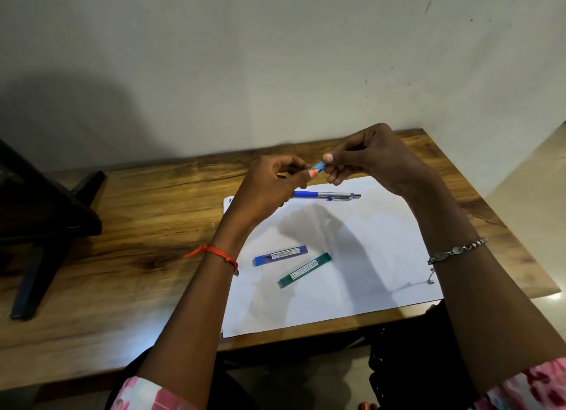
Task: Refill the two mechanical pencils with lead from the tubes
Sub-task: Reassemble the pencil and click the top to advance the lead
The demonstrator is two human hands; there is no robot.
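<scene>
Both hands are raised above the white paper (352,272) and hold one small light-blue pencil (319,166) between them. My left hand (269,189) pinches its lower end, my right hand (367,158) pinches its upper end; most of it is hidden by fingers. A second mechanical pencil (327,195), blue grip with a silver barrel, lies on the paper just below the hands. Two lead tubes lie nearer to me on the paper: a blue tube (280,255) and a green tube (305,270), side by side, not touching.
The paper lies on a wooden table (137,226) set against a pale wall. A dark wooden chair or stand (39,213) rests on the table's left part. The table's right edge (520,241) drops to a tiled floor.
</scene>
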